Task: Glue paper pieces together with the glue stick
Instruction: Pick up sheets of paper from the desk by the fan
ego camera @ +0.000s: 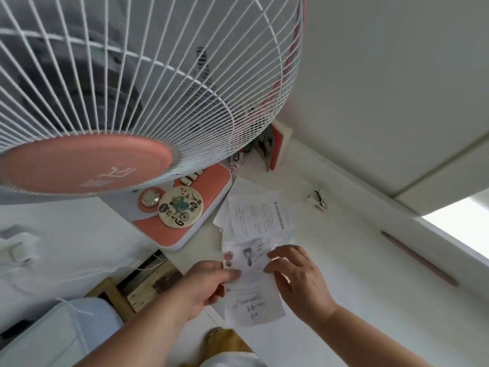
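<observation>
Fan guard (148,75) nearest, looming over my left hand (209,284) pinching the printed paper sheet (251,282) at its left edge, right hand (296,276) fingers loosely spread on its right edge, more papers (259,215) just beyond my fingertips, no glue stick visible, so gluing looks unstarted.

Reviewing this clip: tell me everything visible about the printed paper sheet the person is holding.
The printed paper sheet is thin white paper with blurred dark print, a small greyish picture near its middle and handwriting-like marks near its lower end. It lies lengthwise away from the person, over the white table, its far end overlapping other printed sheets. The left hand pinches its left edge; the right hand touches its right edge with bent fingers. The text is unreadable.
</observation>
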